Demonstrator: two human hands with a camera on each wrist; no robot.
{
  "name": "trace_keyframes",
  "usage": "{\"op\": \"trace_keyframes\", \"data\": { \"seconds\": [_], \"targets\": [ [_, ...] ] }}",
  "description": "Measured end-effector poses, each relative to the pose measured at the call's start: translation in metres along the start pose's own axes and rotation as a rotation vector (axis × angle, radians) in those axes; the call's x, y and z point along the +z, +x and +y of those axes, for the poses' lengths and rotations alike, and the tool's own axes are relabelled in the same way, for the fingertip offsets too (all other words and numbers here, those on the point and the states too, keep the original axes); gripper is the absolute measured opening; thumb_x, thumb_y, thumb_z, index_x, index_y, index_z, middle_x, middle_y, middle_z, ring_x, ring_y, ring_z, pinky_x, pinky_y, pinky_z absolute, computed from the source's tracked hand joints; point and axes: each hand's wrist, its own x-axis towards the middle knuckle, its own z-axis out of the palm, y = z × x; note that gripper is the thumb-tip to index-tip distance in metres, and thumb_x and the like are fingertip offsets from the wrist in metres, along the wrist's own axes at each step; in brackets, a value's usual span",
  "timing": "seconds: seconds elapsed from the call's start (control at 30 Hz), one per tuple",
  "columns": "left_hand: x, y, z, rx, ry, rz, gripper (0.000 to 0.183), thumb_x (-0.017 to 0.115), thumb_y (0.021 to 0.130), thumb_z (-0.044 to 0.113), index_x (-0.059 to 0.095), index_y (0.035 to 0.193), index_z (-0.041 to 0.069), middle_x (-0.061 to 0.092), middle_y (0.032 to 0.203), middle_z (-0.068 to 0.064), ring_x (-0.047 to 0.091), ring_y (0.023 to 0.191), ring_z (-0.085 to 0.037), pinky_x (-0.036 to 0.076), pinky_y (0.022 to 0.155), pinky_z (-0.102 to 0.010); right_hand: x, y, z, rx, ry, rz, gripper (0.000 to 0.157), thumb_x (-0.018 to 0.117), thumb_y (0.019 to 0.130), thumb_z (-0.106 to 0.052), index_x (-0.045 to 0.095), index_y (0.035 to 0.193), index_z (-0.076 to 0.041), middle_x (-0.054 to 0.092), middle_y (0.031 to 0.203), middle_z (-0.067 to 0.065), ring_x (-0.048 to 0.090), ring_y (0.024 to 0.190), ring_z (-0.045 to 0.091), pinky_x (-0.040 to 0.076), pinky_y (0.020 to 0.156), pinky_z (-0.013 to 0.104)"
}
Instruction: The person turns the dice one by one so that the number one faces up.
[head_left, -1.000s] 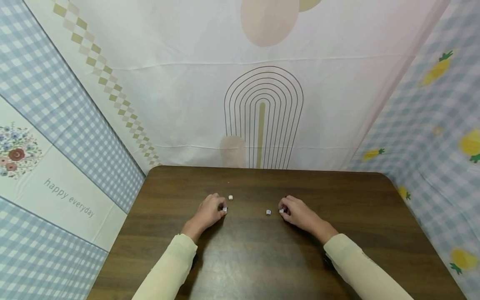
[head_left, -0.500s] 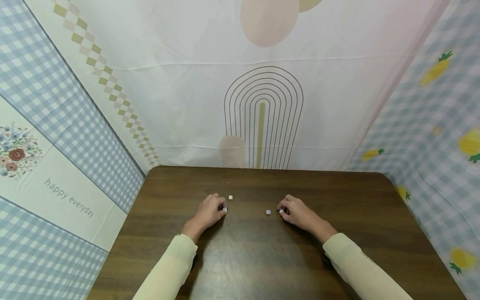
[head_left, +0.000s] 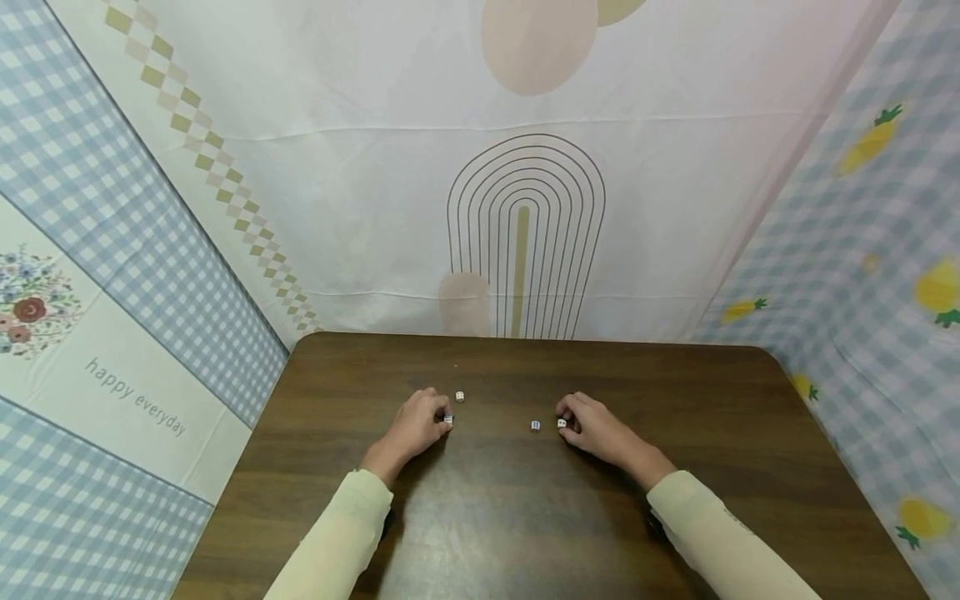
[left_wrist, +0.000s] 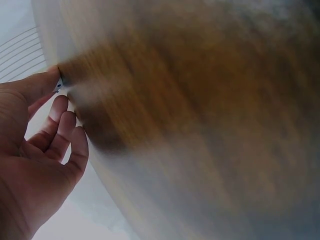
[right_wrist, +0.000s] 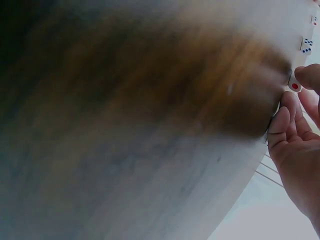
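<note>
In the head view, my left hand [head_left: 414, 425] pinches a small white die [head_left: 448, 419] between thumb and forefinger; the left wrist view shows only a sliver of that die [left_wrist: 59, 85]. My right hand [head_left: 598, 428] holds another white die [head_left: 562, 423] by the thumb and fingertips, low at the table. One face of it in the right wrist view bears a red dot [right_wrist: 295, 86]. Just left of the right hand sits a loose die [head_left: 536, 426], whose blue pips show in the right wrist view. Beyond the left fingertips lies one more die [head_left: 460, 397].
The brown wooden table [head_left: 480, 508] reaches back to a white patterned cloth [head_left: 360, 217] hanging behind it. Blue checked cloths hang at the left [head_left: 150, 250] and right [head_left: 847, 275] sides.
The die in my right hand has turned, so another face shows upward, and the right fingers have shifted slightly around it. My left hand and the loose dice stay put.
</note>
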Motion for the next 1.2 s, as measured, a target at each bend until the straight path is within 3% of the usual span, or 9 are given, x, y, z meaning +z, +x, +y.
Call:
{"op": "trace_keyframes", "data": {
  "seconds": [0.57,1.2],
  "targets": [
    [-0.0016,-0.0008,0.0000,0.003,0.015,-0.021,0.019,0.082,0.088,0.014,0.067,0.079,0.021,0.055,0.085,0.005,0.050,0.083,-0.015,0.046,0.075,-0.037,0.0006,0.0022,0.0009,0.041,0.015,0.000,0.015,0.074,0.093,-0.008,0.062,0.096,-0.015,0.057,0.091,-0.004,0.053,0.080,0.006,0.049,0.068,0.023],
    [-0.0035,-0.0015,0.0023,0.013,0.022,-0.013,0.019,0.083,0.087,0.012,0.067,0.079,0.020,0.056,0.085,0.003,0.049,0.082,-0.015,0.045,0.074,-0.036,0.0007,0.0025,-0.0007,-0.007,-0.070,0.025,0.011,0.070,0.088,-0.004,0.064,0.089,-0.014,0.053,0.089,-0.003,0.049,0.077,0.008,0.047,0.067,0.025]
  ]
}}
